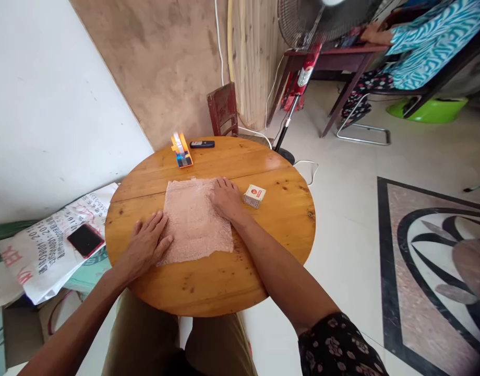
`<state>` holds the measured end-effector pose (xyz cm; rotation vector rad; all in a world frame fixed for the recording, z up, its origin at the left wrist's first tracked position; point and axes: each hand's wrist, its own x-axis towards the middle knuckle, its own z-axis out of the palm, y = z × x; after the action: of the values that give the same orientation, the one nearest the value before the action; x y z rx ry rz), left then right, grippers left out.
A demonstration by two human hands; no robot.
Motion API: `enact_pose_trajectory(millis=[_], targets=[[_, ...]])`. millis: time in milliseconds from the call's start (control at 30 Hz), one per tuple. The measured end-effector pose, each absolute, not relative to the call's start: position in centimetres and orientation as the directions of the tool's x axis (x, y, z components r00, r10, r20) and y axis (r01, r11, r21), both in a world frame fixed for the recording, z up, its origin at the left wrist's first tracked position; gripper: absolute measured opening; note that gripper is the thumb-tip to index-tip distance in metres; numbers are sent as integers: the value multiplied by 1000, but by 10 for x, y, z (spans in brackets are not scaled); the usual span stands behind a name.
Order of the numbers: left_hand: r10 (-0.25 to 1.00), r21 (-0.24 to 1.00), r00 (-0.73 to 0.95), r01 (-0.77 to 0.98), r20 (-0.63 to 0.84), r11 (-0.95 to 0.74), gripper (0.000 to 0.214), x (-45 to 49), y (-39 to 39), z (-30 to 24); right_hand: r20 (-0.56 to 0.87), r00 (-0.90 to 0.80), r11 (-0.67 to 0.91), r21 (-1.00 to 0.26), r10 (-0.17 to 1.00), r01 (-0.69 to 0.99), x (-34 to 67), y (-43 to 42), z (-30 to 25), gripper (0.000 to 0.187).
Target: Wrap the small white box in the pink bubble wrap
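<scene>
Left hand [146,244], right hand [226,199] flat, gripping nothing, touching bubble wrap [191,219]; uneven push could wrinkle it, rightward slip bump small box [254,196].

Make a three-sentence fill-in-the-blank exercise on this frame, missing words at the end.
1. The pink sheet lies on a round wooden ____.
2. Of the left hand and right hand, the ____ one is nearer the small box.
3. In the picture, the tape dispenser is to the ____ of the black handset.

Missing words: table; right; left.
</scene>
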<state>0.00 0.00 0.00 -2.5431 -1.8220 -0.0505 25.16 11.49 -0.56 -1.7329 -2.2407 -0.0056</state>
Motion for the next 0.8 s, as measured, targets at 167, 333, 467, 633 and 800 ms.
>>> enact_pose_trajectory(millis=[167, 333, 467, 633, 800], targets=[[880, 28, 452, 887, 148, -461, 54, 33, 0, 15, 269, -228, 280, -175, 936, 944, 252, 115, -7, 49], [826, 80, 562, 822, 46, -564, 55, 71, 1, 16, 284, -229, 285, -176, 931, 942, 253, 114, -7, 50], [769, 106, 639, 766, -21, -634, 59, 72, -10, 11, 290, -235, 292, -172, 928, 941, 253, 113, -6, 49], [761, 109, 649, 757, -12, -644, 59, 68, -28, 14, 285, -224, 284, -190, 932, 940, 252, 113, -4, 47], [714, 141, 695, 717, -78, -683, 68, 69, -40, 14, 282, -230, 289, -188, 931, 939, 253, 112, -4, 49]])
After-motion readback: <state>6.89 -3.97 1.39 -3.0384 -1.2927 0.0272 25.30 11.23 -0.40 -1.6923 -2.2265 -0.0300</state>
